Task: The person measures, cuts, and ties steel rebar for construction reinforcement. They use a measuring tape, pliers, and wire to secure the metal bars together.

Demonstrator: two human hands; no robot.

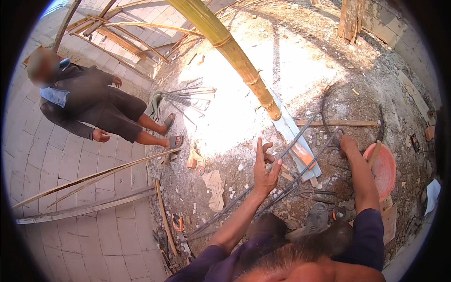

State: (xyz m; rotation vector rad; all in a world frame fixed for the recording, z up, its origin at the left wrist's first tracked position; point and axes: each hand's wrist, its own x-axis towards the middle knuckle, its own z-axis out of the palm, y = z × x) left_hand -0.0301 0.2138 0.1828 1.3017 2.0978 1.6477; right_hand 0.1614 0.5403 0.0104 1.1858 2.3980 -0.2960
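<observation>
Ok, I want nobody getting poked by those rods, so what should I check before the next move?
1. Left hand not closed on a rod: ok, its index finger is extended.
2. Right hand gripping securely: cannot tell, its fingers are mostly hidden.
3. Co-worker away from the rods: ok, standing apart at the left.
4. Ground beside the shoe uncluttered: not ok, an orange-and-black item lies there.
5. Pole secured at the top: cannot tell, its top is out of view.

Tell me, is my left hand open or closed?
Open: your left hand has its index finger raised and its thumb held apart; no grip shows on the dark bar passing nearby.
</observation>
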